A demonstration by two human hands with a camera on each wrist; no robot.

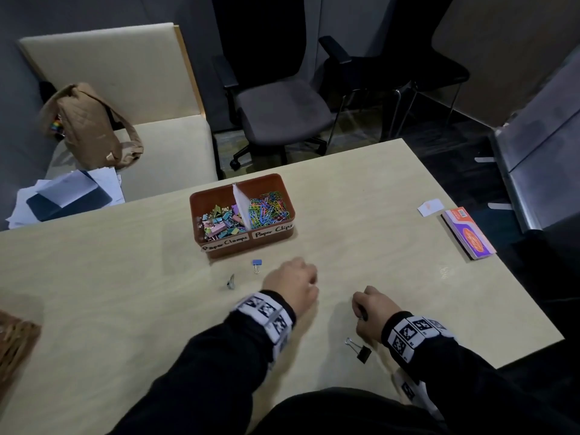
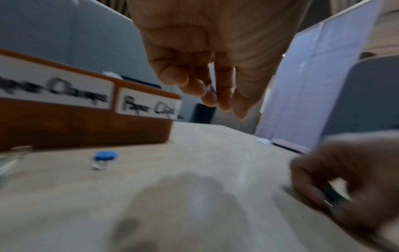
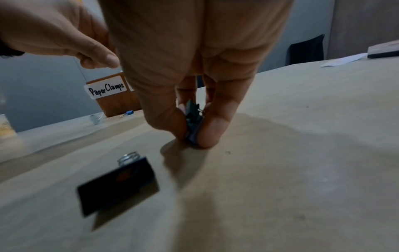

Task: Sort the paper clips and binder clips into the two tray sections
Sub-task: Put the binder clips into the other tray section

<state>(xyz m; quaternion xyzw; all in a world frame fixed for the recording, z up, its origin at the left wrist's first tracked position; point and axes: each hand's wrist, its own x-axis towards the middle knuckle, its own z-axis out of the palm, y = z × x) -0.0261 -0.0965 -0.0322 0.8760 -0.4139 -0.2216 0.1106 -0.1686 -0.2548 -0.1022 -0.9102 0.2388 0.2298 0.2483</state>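
Note:
An orange-brown tray stands mid-table, with binder clips in its left section, labelled "Paper Clamps", and paper clips in its right section. Loose on the table lie a blue binder clip, a grey clip and a black binder clip. My right hand pinches a small dark binder clip between thumb and finger, touching the tabletop. My left hand hovers right of the blue clip, its fingers loosely curled, holding nothing.
An orange and purple booklet and a white slip lie at the table's right edge. A wicker basket sits at the left edge. Office chairs and a bench with a bag stand beyond the table.

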